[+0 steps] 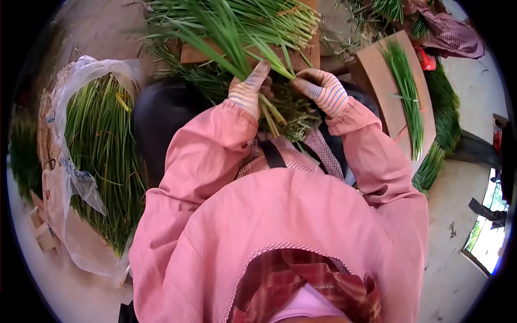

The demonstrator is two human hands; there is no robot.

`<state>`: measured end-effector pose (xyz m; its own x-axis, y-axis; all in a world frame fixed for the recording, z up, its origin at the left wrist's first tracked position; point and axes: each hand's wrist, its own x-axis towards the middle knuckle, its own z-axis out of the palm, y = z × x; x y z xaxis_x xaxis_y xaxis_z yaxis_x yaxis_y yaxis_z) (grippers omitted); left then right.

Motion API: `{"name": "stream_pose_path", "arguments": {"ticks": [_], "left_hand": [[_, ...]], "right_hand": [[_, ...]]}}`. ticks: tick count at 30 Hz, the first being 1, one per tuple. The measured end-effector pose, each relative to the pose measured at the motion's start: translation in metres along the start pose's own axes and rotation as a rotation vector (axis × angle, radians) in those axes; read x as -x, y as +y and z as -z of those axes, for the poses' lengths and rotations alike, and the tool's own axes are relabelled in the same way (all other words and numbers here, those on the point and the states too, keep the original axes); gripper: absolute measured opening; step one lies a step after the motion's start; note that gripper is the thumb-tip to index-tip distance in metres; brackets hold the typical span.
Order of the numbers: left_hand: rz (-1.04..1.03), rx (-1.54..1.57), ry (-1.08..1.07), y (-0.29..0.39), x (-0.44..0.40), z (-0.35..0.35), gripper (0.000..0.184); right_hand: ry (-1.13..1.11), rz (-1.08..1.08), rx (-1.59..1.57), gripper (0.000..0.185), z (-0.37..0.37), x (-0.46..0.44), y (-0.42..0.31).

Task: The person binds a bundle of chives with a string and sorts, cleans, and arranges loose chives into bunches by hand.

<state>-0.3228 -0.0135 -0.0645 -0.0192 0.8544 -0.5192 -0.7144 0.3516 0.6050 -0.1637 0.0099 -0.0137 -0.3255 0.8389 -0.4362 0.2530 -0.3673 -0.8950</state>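
Observation:
My left hand point(251, 89), in a striped glove with bare or darkened fingertips, is closed around a small bunch of green stalks point(230, 46). The leaves point up and away, and the pale stalk ends stick out below the fist. My right hand point(321, 90), gloved the same way, pinches the end of a green leaf point(276, 62) just right of the bunch. Beyond both hands, a pile of green stalks point(269, 21) lies on a wooden board point(196, 54), its pale ends toward the right.
A plastic bag point(81, 242) at the left holds many long green leaves point(102, 145). On the right, a thin green bundle point(406, 91) lies on a curved brown board point(377, 67). Loose trimmings point(296, 116) lie below my hands. Checked cloth point(449, 35) is at the upper right.

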Motion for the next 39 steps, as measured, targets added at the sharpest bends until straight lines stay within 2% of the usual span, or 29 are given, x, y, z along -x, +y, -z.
{"name": "stream_pose_path", "arguments": {"ticks": [1,6,7,8,10,11,12,14,15,16,18,19,20,21,22,24,26,27,28,29,30,32,33,34,36,38,39], "left_hand": [[0.022,-0.024,0.009,-0.002,-0.004,0.002,0.032],[0.048,-0.075,0.090,0.000,-0.015,0.003,0.026],[0.050,-0.067,0.098,0.000,-0.018,0.004,0.025],[0.051,-0.069,0.100,-0.002,-0.019,0.005,0.025],[-0.091,-0.139,0.080,-0.001,-0.021,0.006,0.023],[-0.093,-0.143,0.086,0.002,-0.023,0.008,0.023],[-0.166,-0.177,0.066,0.007,-0.026,0.011,0.023],[-0.238,-0.209,0.050,0.013,-0.025,0.012,0.022],[-0.306,-0.202,0.040,0.017,-0.021,0.011,0.022],[-0.374,-0.193,0.029,0.020,-0.019,0.009,0.022],[-0.446,-0.200,0.049,0.022,-0.020,0.013,0.021],[-0.517,-0.213,0.063,0.028,-0.020,0.017,0.022],[-0.589,-0.223,0.072,0.038,-0.018,0.020,0.023],[-0.614,-0.222,0.211,0.048,-0.016,0.021,0.025],[-0.639,0.025,0.124,0.054,-0.024,0.027,0.025],[-0.445,0.213,0.093,0.064,-0.025,0.036,0.024],[-0.380,0.182,0.156,0.065,-0.017,0.028,0.026],[-0.409,0.203,0.067,0.063,-0.020,0.027,0.027],[-0.438,0.223,-0.019,0.059,-0.021,0.027,0.029],[-0.429,0.268,-0.144,0.060,-0.024,0.030,0.031],[-0.429,0.268,-0.147,0.059,-0.024,0.031,0.031],[-0.378,0.352,-0.233,0.063,-0.019,0.028,0.044],[-0.399,0.419,-0.346,0.059,-0.020,0.027,0.042],[-0.404,0.417,-0.345,0.059,-0.020,0.026,0.042],[-0.359,0.288,-0.333,0.060,-0.016,0.025,0.042],[-0.248,0.304,-0.291,0.057,-0.018,0.026,0.043],[-0.249,0.317,-0.302,0.056,-0.020,0.024,0.042]], "right_hand": [[0.003,-0.077,-0.013,0.016,-0.007,0.004,-0.001],[-0.072,-0.002,-0.084,0.019,-0.012,-0.008,0.030],[-0.051,-0.106,-0.156,0.020,-0.015,-0.008,0.021],[-0.080,-0.076,-0.189,0.022,-0.011,-0.018,0.027],[-0.061,-0.080,-0.290,0.025,-0.016,-0.030,0.028],[-0.078,-0.094,-0.297,0.026,-0.015,-0.033,0.023],[0.008,-0.092,-0.309,0.020,-0.022,-0.037,0.021],[0.075,-0.065,-0.224,0.021,-0.024,-0.046,0.018],[-0.040,-0.009,-0.102,0.027,-0.013,-0.063,0.035],[-0.043,-0.009,-0.099,0.027,-0.010,-0.071,0.035],[0.010,0.086,0.372,0.030,-0.004,-0.078,0.039],[0.148,0.243,0.716,0.033,0.001,-0.079,0.049],[-0.037,-0.059,0.744,0.036,0.003,-0.062,0.023],[-0.100,-0.121,0.912,0.036,0.009,-0.054,0.031],[-0.192,-0.167,1.014,0.037,0.021,-0.048,0.040],[-0.430,-0.237,1.131,0.039,0.041,-0.031,0.054],[-0.376,-0.296,1.139,0.041,0.046,-0.016,0.047],[-0.306,-0.251,1.103,0.039,0.049,-0.015,0.039],[-0.129,-0.204,0.935,0.032,0.053,-0.019,0.040],[0.067,0.001,0.810,0.028,0.057,-0.027,0.042],[0.258,0.206,0.675,0.024,0.061,-0.037,0.043],[0.357,0.310,0.686,0.020,0.062,-0.056,0.017],[0.367,0.382,0.804,0.021,0.066,-0.069,0.010],[0.375,0.452,0.922,0.022,0.069,-0.081,0.006],[0.373,0.384,1.114,0.028,0.076,-0.111,0.014],[0.394,0.339,1.276,0.028,0.071,-0.120,0.014],[0.384,0.368,1.255,0.028,0.078,-0.133,0.020]]}}
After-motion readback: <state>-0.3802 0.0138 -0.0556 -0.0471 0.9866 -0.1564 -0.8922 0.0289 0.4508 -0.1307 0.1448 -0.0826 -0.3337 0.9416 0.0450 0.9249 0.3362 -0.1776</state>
